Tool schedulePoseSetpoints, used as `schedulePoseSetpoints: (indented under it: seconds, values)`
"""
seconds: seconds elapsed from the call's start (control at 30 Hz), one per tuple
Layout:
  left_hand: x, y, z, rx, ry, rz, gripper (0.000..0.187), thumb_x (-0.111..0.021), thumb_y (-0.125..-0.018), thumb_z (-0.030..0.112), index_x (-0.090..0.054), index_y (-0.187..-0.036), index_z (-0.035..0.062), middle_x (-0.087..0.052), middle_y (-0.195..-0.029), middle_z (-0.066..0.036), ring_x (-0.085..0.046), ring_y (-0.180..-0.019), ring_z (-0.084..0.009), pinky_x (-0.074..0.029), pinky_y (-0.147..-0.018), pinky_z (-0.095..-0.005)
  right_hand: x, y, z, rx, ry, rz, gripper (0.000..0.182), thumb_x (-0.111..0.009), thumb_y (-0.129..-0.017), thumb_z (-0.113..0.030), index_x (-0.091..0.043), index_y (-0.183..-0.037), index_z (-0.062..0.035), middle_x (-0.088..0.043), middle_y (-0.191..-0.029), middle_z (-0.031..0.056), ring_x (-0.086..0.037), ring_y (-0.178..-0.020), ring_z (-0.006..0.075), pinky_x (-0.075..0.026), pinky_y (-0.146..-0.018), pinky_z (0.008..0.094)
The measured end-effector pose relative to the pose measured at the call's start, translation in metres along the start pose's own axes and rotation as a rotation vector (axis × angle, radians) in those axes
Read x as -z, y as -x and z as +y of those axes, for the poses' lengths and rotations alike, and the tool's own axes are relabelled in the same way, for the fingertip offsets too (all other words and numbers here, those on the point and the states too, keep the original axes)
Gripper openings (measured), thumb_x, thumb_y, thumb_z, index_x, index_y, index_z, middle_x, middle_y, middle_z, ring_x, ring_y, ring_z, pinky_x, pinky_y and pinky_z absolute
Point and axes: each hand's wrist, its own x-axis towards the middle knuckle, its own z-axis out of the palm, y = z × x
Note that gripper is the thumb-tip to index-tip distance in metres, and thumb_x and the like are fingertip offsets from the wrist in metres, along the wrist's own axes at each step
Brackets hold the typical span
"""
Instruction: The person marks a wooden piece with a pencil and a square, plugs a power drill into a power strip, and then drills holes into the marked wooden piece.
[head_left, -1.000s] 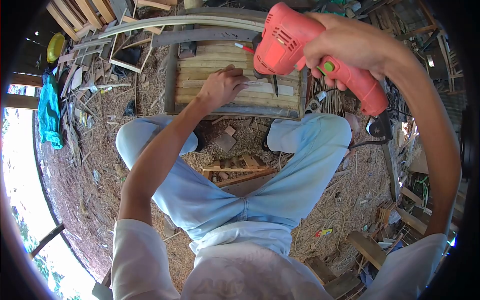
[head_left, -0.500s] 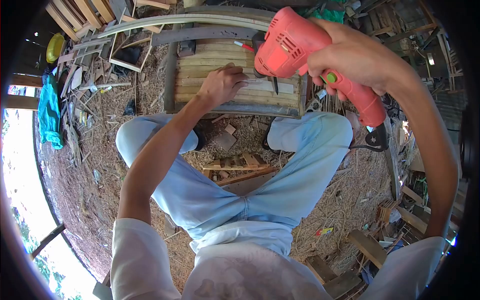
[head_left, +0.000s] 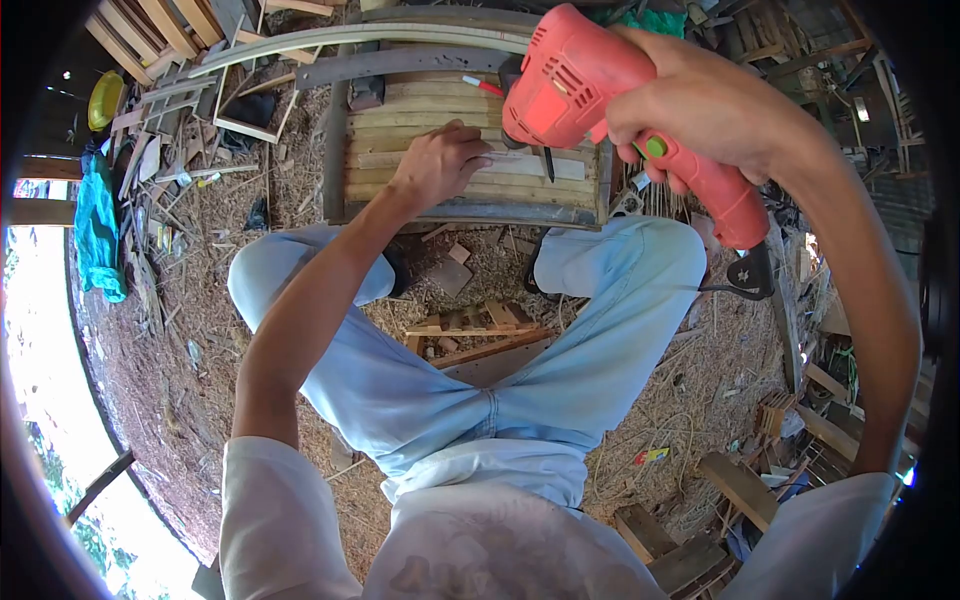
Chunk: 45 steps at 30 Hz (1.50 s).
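My right hand (head_left: 690, 110) is wrapped round the handle of a red power drill (head_left: 575, 85), tilted over a low wooden slatted bench (head_left: 420, 105). The drill's nose points down at a thin pale wood strip (head_left: 560, 168) lying across the slats, but its body hides where the tip meets the wood. With curled fingers, my left hand (head_left: 440, 165) presses and holds the strip to the left of the drill. A dark pointed piece (head_left: 549, 165) shows just below the nose. Behind the drill lies a red and white marker (head_left: 483, 86).
A dark flat bar (head_left: 400, 66) and long pale strips (head_left: 370, 38) cross the bench's far side. Wood frames (head_left: 250, 130) and offcuts lie at left. Shavings cover the ground (head_left: 240, 350). A black cord (head_left: 735, 290) hangs from the drill. Small wood pieces (head_left: 480, 325) lie between my legs.
The drill and my right hand have shifted slightly up and left in view. My left hand stays on the strip, and both grips are the same.
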Motion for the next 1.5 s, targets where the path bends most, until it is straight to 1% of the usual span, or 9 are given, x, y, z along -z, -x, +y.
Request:
schedulePoseSetpoints:
  seconds: [0.2,0.3,0.37,0.47,0.7,0.77,0.97,1.27,1.5]
  values:
    - [0.000,-0.001,0.000,-0.002,0.006,0.015,0.013,-0.069,-0.080,0.015,-0.070,-0.091,0.0082,-0.064,-0.086,-0.004,-0.062,-0.087,-0.0253,-0.055,-0.073,-0.0382,0.000,-0.001,0.000,0.009,0.019,0.044,0.056,-0.060,-0.076,-0.009,-0.046,-0.129,-0.0022,-0.062,-0.084,0.0082,-0.055,-0.056,0.0096,-0.048,-0.042,0.0269]
    - [-0.001,0.000,0.000,-0.011,0.012,0.034,0.012,-0.069,-0.080,0.014,-0.070,-0.090,0.0079,-0.063,-0.085,-0.004,-0.062,-0.088,-0.0253,-0.055,-0.072,-0.0380,0.002,0.000,-0.002,-0.066,0.049,0.001,0.056,-0.060,-0.076,-0.009,-0.046,-0.130,-0.0024,-0.062,-0.085,0.0081,-0.055,-0.057,0.0096,-0.048,-0.043,0.0271]
    - [-0.001,0.000,0.000,-0.017,0.011,0.042,0.012,-0.069,-0.080,0.014,-0.070,-0.090,0.0077,-0.063,-0.085,-0.005,-0.062,-0.088,-0.0252,-0.055,-0.072,-0.0379,-0.001,0.000,0.001,0.002,0.010,0.027,0.056,-0.060,-0.076,-0.009,-0.046,-0.130,-0.0032,-0.061,-0.081,0.0072,-0.054,-0.055,0.0095,-0.048,-0.043,0.0273]
    - [-0.001,0.000,0.001,0.006,0.025,0.040,0.012,-0.069,-0.080,0.014,-0.070,-0.090,0.0076,-0.063,-0.085,-0.004,-0.062,-0.089,-0.0250,-0.055,-0.072,-0.0376,0.007,-0.011,0.019,0.010,0.026,-0.039,0.057,-0.060,-0.075,-0.009,-0.046,-0.131,-0.0039,-0.060,-0.078,0.0067,-0.053,-0.053,0.0094,-0.047,-0.043,0.0273]
    - [-0.003,0.000,0.000,0.006,0.021,0.040,0.011,-0.069,-0.080,0.015,-0.069,-0.089,0.0076,-0.063,-0.085,-0.004,-0.062,-0.088,-0.0249,-0.055,-0.071,-0.0379,0.003,-0.005,0.013,-0.015,0.027,-0.033,0.061,-0.060,-0.074,-0.009,-0.044,-0.133,-0.0041,-0.059,-0.077,0.0059,-0.053,-0.053,0.0091,-0.046,-0.042,0.0273]
    - [-0.003,0.000,0.000,0.006,0.022,0.037,0.011,-0.069,-0.080,0.015,-0.069,-0.089,0.0077,-0.063,-0.085,-0.004,-0.062,-0.088,-0.0249,-0.055,-0.071,-0.0381,-0.002,0.000,0.002,-0.043,0.027,0.030,0.063,-0.060,-0.074,-0.010,-0.043,-0.135,-0.0049,-0.059,-0.076,0.0057,-0.053,-0.053,0.0090,-0.047,-0.043,0.0271]
    - [-0.001,0.000,0.001,0.011,0.014,0.026,0.012,-0.069,-0.080,0.014,-0.069,-0.090,0.0081,-0.063,-0.085,-0.004,-0.062,-0.088,-0.0251,-0.055,-0.071,-0.0386,-0.003,0.001,-0.001,-0.062,0.057,0.062,0.068,-0.061,-0.073,-0.011,-0.042,-0.139,-0.0068,-0.060,-0.077,0.0059,-0.053,-0.053,0.0090,-0.047,-0.044,0.0267]
    - [-0.004,-0.001,-0.001,0.005,0.027,0.040,0.009,-0.068,-0.079,0.014,-0.070,-0.086,0.0086,-0.064,-0.084,-0.004,-0.063,-0.087,-0.0253,-0.055,-0.072,-0.0383,-0.003,-0.007,0.006,0.003,0.052,0.031,0.068,-0.060,-0.073,-0.010,-0.043,-0.139,-0.0061,-0.060,-0.077,0.0061,-0.052,-0.053,0.0091,-0.047,-0.043,0.0264]
    - [-0.005,0.000,-0.002,0.002,0.014,0.036,0.009,-0.068,-0.080,0.016,-0.071,-0.086,0.0087,-0.065,-0.083,-0.004,-0.062,-0.086,-0.0243,-0.055,-0.070,-0.0377,-0.006,-0.004,0.001,-0.034,0.063,0.036,0.068,-0.060,-0.074,-0.009,-0.042,-0.139,-0.0053,-0.060,-0.077,0.0066,-0.053,-0.053,0.0092,-0.046,-0.042,0.0265]
